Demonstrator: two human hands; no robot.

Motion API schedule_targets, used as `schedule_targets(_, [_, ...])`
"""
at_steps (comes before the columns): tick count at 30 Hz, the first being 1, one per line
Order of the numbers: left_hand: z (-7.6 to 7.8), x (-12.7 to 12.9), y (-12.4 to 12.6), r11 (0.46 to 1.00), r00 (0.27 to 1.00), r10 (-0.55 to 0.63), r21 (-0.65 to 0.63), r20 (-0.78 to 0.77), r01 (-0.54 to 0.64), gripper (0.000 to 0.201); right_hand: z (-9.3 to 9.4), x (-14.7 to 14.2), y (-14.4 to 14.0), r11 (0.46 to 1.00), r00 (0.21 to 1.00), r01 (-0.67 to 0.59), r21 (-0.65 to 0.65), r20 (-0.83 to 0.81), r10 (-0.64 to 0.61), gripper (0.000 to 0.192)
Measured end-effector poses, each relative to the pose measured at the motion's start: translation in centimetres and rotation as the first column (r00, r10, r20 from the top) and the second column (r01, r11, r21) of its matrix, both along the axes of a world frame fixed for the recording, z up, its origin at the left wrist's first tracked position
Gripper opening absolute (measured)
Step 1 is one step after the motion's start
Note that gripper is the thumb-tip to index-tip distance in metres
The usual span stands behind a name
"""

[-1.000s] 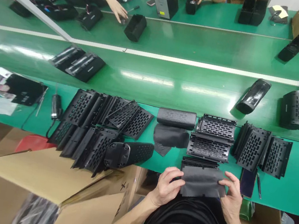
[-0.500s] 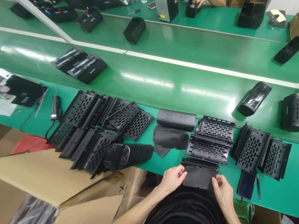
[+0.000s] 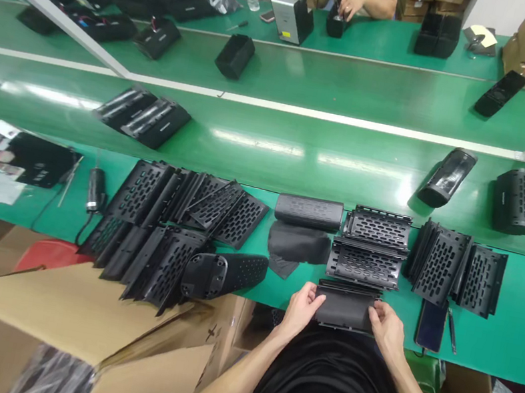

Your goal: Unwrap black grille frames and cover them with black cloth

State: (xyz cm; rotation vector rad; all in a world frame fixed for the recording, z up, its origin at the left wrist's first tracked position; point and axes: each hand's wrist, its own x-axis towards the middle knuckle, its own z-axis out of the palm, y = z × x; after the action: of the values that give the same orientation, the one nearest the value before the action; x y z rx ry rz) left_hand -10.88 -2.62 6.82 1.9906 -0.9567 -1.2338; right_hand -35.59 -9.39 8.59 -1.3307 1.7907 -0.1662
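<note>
A thin black sheet [image 3: 343, 307] lies in a black slotted speaker grille panel [image 3: 350, 288] at the bench's front edge, right before my body. My left hand [image 3: 301, 308] grips the left end, its thumb on the sheet. At the right end my right hand [image 3: 386, 325] pinches the sheet's edge between thumb and fingers. My fingertips partly hide both ends of the panel. Just beyond are more slotted grille panels [image 3: 365, 263], lying in a stack. Several loose black sheets [image 3: 299, 243] rest to their left, below a rounded grille piece [image 3: 309, 211].
Many grille panels [image 3: 141, 192] crowd the left, beside a black speaker body [image 3: 225, 275]. Another panel group [image 3: 441, 265] stands right, near a phone [image 3: 431, 326] and a pen [image 3: 452, 330]. An open carton [image 3: 45, 300] is at lower left. Across the green line, co-workers' hands [image 3: 355, 1] work.
Both hands have lowered the black sheet into the slotted panel, and the panel's front rim now shows. My hands have shifted slightly to the left.
</note>
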Motion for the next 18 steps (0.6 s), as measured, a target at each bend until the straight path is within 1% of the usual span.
schedule_targets(3, [0.7,0.5,0.2,1.0,0.999,0.018,-0.024,-0.026,-0.019,0.033,0.9,0.4,-0.1,1.0,0.996,0.015,0.011,0.085,-0.016,0.046])
schedule_targets(6, [1.9,1.3,0.6,0.997,0.995,0.038,-0.058,-0.09,-0.044,0.037,2.3,0.6,0.0,0.999,0.98,0.029,0.039,0.198,-0.036,0.052])
schedule_targets(9, [3.6,1.9,0.8,0.996,0.975,0.037,-0.073,-0.22,-0.054,0.036,3.6,0.7,0.1,0.996,0.95,0.044,0.078,0.307,-0.066,0.059])
schedule_targets(13, [6.0,2.2,0.4,0.995,0.921,0.049,-0.064,-0.387,-0.08,0.041,5.1,0.8,0.0,0.99,0.913,0.062,0.128,0.394,-0.108,0.067])
schedule_targets(15, [7.1,2.2,0.0,0.992,0.902,0.075,-0.061,-0.426,-0.111,0.044,5.8,0.8,-0.2,0.988,0.899,0.071,0.134,0.421,-0.121,0.069])
schedule_targets(18, [8.3,2.0,-0.6,0.987,0.894,0.099,-0.073,-0.438,-0.146,0.046,7.0,0.9,-0.6,0.987,0.882,0.089,0.131,0.45,-0.139,0.07])
